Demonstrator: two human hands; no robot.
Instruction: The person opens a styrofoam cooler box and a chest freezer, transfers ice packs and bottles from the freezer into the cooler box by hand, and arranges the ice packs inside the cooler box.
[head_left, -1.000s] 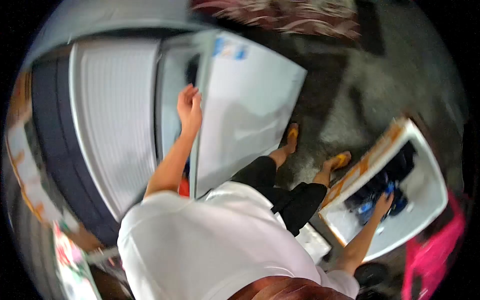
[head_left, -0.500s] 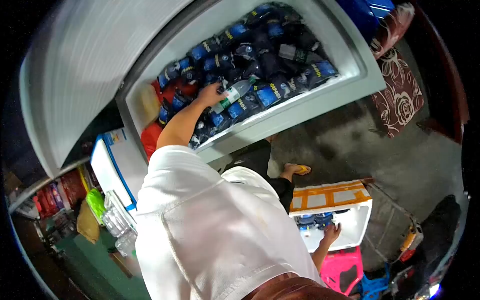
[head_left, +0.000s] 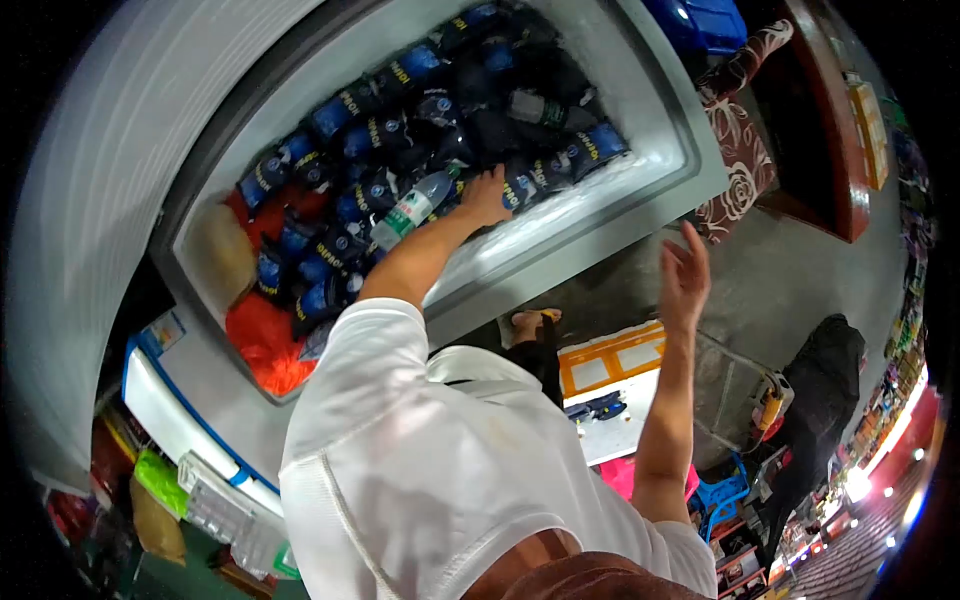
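Observation:
Inside the open chest freezer, dark packs with blue labels and yellow lettering lie piled up. My left hand reaches in near the front wall, its fingers bent onto a dark pack. Just left of that hand, a clear bottle with a green and white label lies on the packs. My right hand is raised outside the freezer, fingers apart, holding nothing. Below it stands a white foam box with orange tape and several dark packs in it.
Red bags lie at the freezer's left end. A white case with a blue edge stands at lower left. Pink and blue stools are beyond the foam box. Patterned cloth and a blue container are at upper right.
My right hand has come up out of the foam box. My left hand has moved rightward along the packs, away from the bottle. The view has shifted too.

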